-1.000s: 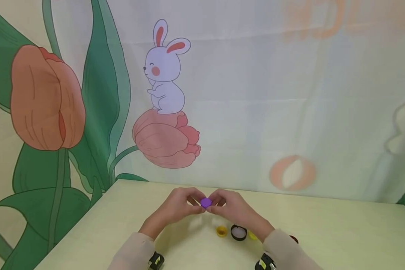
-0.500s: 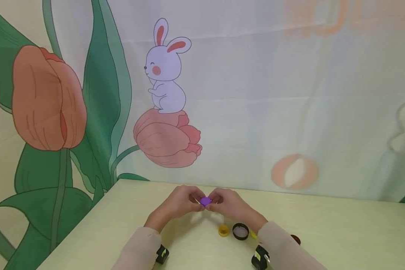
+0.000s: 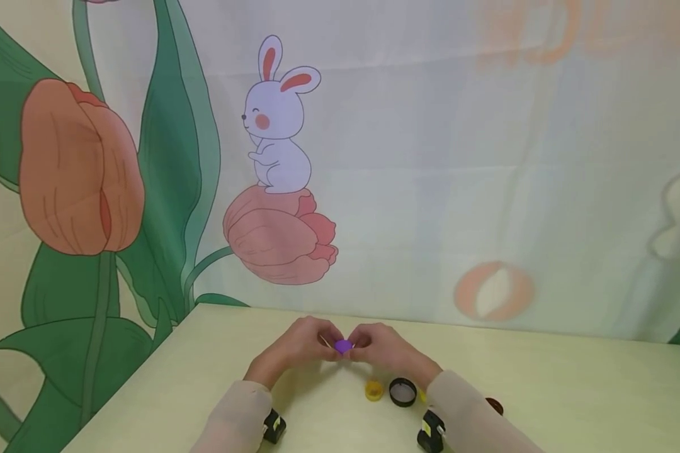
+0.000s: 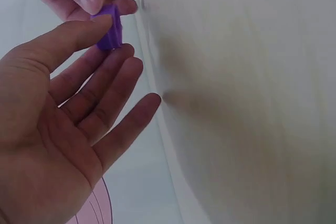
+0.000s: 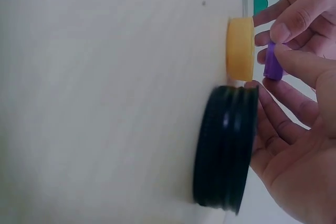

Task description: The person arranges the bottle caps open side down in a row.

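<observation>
Both hands meet over the far part of the table, holding a small purple cap (image 3: 343, 346) between them. My left hand (image 3: 302, 343) pinches it from the left with the thumb and fingertips, the little finger standing out straight in the left wrist view. From the other side, my right hand (image 3: 384, 346) pinches the same purple cap (image 5: 273, 66) by thumb and fingers. Fingertips cover parts of its edge. Nearer the body than the hands, a yellow cap (image 3: 374, 391) and a black ring-shaped lid (image 3: 391, 392) with a pale inside lie on the table.
A bright yellow piece (image 3: 423, 397) shows partly behind the right wrist. Past the right sleeve lies a dark red cap (image 3: 494, 406), partly covered. A printed cloth with tulips and a rabbit (image 3: 277, 151) hangs behind the pale table (image 3: 572, 390). Both wrists carry small black cameras.
The hands have come slightly lower with the purple cap still pinched between them. The caps and lid on the table stay in place.
</observation>
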A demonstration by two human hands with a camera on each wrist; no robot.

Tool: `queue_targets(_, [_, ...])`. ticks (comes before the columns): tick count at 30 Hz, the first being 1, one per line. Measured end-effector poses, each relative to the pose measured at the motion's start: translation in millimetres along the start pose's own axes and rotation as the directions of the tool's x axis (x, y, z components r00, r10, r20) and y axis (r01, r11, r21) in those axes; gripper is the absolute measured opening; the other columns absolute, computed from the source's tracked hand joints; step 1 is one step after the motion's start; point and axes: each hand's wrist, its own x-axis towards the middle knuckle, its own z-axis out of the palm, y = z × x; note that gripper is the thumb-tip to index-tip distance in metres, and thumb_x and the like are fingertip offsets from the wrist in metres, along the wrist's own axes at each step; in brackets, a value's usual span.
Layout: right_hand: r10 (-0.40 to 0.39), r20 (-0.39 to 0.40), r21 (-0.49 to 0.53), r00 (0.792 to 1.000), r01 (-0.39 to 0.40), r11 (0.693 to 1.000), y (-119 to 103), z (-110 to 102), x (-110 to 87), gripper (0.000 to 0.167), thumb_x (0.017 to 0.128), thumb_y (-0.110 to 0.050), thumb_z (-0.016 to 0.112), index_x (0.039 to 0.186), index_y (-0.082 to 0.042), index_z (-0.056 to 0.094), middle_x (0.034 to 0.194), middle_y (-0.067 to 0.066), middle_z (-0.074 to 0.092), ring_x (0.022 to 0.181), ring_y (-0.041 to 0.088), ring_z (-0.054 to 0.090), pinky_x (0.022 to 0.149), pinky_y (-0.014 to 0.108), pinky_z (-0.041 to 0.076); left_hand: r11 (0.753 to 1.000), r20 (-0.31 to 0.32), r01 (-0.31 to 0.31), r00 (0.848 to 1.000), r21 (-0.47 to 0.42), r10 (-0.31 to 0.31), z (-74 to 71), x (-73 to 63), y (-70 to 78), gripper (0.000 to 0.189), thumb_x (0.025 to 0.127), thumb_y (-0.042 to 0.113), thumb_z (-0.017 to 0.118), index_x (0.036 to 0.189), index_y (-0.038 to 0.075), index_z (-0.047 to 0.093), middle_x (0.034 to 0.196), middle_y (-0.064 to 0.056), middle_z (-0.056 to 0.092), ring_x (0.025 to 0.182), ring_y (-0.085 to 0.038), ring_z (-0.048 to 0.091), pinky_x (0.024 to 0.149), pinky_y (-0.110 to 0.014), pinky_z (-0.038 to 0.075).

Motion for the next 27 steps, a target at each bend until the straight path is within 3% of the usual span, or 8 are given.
queue_targets(10, [-0.007,0.023,-0.021,1.0,0.008,1.0,2.8,3.1,3.5,0.011,0.099,-0.016,0.077,0.107,-0.009,0.074,0.095,-0.002,0.07,0.091,0.018,0.062,0.09,0.044,0.053,0.999,0.002,0.034,0.999,0.038,-0.034,5.6,0.3,-1.8,0.02,0.09,0.007,0.086,0.109,0.007,0.079,0.097,0.001,0.075,0.091,-0.018,0.067,0.087,-0.041,0.057])
queue_targets(17, [0.015,0.019,-0.045,1.0,-0.014,0.999,0.3,2.5,3.9,0.011,0.097,-0.01,0.077,0.107,-0.007,0.074,0.092,-0.001,0.067,0.086,0.019,0.059,0.084,0.04,0.052,0.996,-0.017,0.027,1.0,0.082,-0.025,7.4,1.9,-1.4,0.019,0.089,0.008,0.087,0.107,0.007,0.08,0.094,0.002,0.074,0.089,-0.017,0.065,0.086,-0.04,0.056])
queue_targets(27, [0.041,0.016,-0.068,0.999,-0.039,0.997,-1.8,6.1,5.9,0.013,0.094,-0.01,0.082,0.104,-0.007,0.074,0.089,-0.001,0.068,0.085,0.019,0.058,0.087,0.044,0.052,0.99,-0.027,0.028,0.999,0.136,-0.024,7.8,-0.7,0.7,0.018,0.087,0.01,0.088,0.104,0.006,0.081,0.091,0.002,0.075,0.086,-0.017,0.064,0.088,-0.043,0.054])
